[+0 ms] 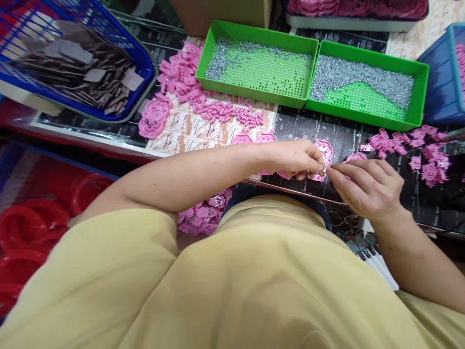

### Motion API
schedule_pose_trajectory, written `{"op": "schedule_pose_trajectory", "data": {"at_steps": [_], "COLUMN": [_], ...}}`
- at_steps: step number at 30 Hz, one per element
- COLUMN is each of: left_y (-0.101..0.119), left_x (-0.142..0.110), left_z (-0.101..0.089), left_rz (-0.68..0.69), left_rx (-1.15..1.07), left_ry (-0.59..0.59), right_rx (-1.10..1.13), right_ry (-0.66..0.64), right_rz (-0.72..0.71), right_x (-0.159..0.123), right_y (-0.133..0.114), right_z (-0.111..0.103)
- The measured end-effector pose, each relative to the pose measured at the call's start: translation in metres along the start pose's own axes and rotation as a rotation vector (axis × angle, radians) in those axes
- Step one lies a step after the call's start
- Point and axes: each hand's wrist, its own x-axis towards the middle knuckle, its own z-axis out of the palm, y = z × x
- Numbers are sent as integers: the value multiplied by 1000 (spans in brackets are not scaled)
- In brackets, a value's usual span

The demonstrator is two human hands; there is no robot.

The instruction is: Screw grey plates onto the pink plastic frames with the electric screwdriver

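My left hand (303, 157) is closed in a pinch over a pink plastic piece (326, 149) with a scalloped edge, near the table's front edge. My right hand (370, 186) comes in from the right, thumb and fingers pressed together, its tips almost meeting the left fingertips. A tiny pale spot shows between the two hands, too small to name. More scalloped pink pieces lie in a row under and beside my hands, among them one (266, 137) behind my left wrist and one (355, 157) by my right fingers.
Two green trays (254, 89) (363, 118) of small metal pins or screws stand behind my hands. Pink parts (181, 70) are heaped left, small pink parts (430, 155) right. A blue basket (145, 72) holds flat brown-grey pieces; a blue bin (439, 72) stands far right.
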Motion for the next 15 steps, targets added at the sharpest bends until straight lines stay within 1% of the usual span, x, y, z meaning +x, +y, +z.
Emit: {"op": "schedule_pose_trajectory", "data": {"at_steps": [1, 2, 6, 7, 8, 11, 13, 15], "left_y": [0, 0, -6, -9, -13, -22, -25, -26], "left_x": [0, 0, -4, -5, -6, -6, -5, -4], "left_z": [-1, -1, -4, -4, -3, 1, 5, 8], "left_rz": [22, 47, 203, 243, 279, 337, 321, 283], "left_rx": [67, 161, 667, 775, 863, 1034, 1096, 1131], "left_ry": [17, 61, 374, 411, 413, 335, 295, 261], "right_rx": [-8, -16, -21, -11, -5, -30, -41, -11], "right_ry": [10, 11, -74, -89, -98, -90, -90, -104], "right_rz": [-9, -5, 92, 110, 119, 101, 83, 94], "right_x": [-1, -2, -11, -13, -15, -16, -15, -14], "right_y": [0, 0, -4, -5, -6, -8, -7, -6], "right_z": [0, 1, 8, 11, 13, 18, 20, 22]}}
